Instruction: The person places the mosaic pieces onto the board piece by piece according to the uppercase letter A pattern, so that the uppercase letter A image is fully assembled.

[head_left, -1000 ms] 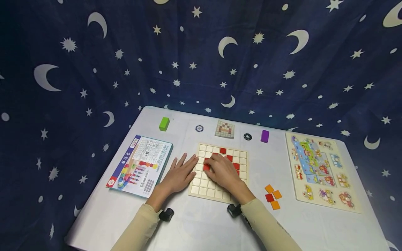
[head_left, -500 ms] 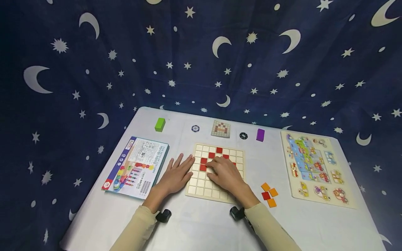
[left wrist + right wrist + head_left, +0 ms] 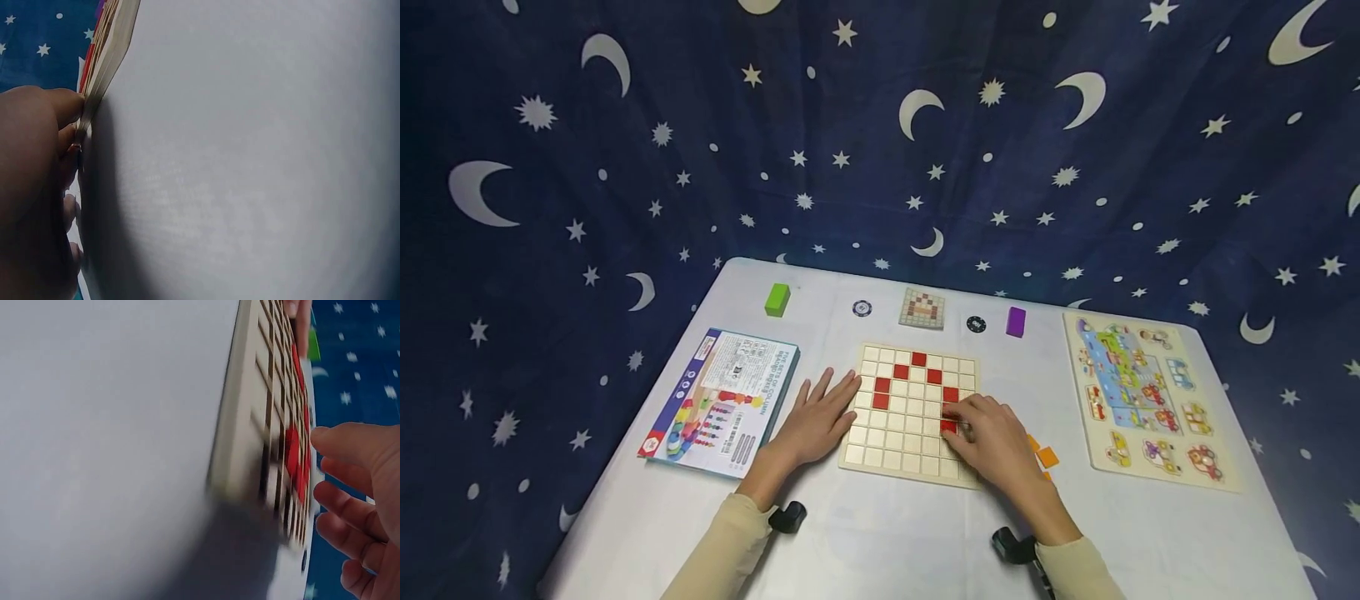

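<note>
A square wooden grid board lies mid-table with several red tiles set in its cells, forming a peaked shape. My left hand rests flat with fingers spread, its fingertips and thumb at the board's left edge; the left wrist view shows the thumb against that edge. Over the board's right side is my right hand, its fingers loosely bent beside the right column of red tiles. In the right wrist view no tile shows between its thumb and fingers, which hide part of the board's right edge in the head view.
Loose orange tiles lie partly behind the right hand. A boxed bead set is at left, a picture puzzle at right. Along the back are a green block, two chips, a pattern card and a purple block.
My right hand has moved right, from the middle of the board to its right side, uncovering the red tiles there. The left hand stays at the left edge. The head view has shifted slightly.
</note>
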`<state>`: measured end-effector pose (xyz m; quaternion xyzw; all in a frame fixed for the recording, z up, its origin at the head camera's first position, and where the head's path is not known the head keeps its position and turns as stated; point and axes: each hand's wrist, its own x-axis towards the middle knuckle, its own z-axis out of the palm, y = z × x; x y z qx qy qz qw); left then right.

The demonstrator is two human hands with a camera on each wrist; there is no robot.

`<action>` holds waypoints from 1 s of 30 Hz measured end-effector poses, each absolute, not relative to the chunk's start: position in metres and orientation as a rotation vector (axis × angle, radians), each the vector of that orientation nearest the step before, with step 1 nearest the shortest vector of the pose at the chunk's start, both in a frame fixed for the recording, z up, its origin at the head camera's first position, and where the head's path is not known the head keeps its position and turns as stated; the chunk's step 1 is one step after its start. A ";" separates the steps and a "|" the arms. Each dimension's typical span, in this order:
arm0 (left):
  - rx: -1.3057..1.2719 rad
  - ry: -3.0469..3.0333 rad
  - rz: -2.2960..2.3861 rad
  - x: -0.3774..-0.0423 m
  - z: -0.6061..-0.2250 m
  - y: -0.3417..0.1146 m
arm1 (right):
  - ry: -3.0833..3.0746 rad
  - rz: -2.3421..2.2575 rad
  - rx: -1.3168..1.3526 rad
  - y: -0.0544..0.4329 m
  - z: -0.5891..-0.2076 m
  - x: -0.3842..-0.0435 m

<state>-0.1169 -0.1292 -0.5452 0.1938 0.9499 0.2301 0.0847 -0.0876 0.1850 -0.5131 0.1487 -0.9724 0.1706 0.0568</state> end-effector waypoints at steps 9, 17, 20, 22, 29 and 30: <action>0.579 2.834 0.697 -0.116 -0.546 -0.130 | -2.927 0.488 0.199 0.244 -0.519 -0.058; 0.582 2.829 0.698 -0.117 -0.546 -0.129 | -2.897 0.474 0.147 0.265 -0.525 -0.038; 0.582 2.823 0.686 -0.118 -0.545 -0.129 | -2.866 0.473 0.147 0.269 -0.527 -0.032; 0.583 2.818 0.679 -0.118 -0.545 -0.129 | -2.852 0.468 0.141 0.271 -0.528 -0.029; 0.580 2.823 0.675 -0.117 -0.544 -0.128 | -2.863 0.432 0.132 0.280 -0.531 -0.020; 0.581 2.823 0.674 -0.117 -0.544 -0.128 | -2.868 0.428 0.130 0.281 -0.532 -0.020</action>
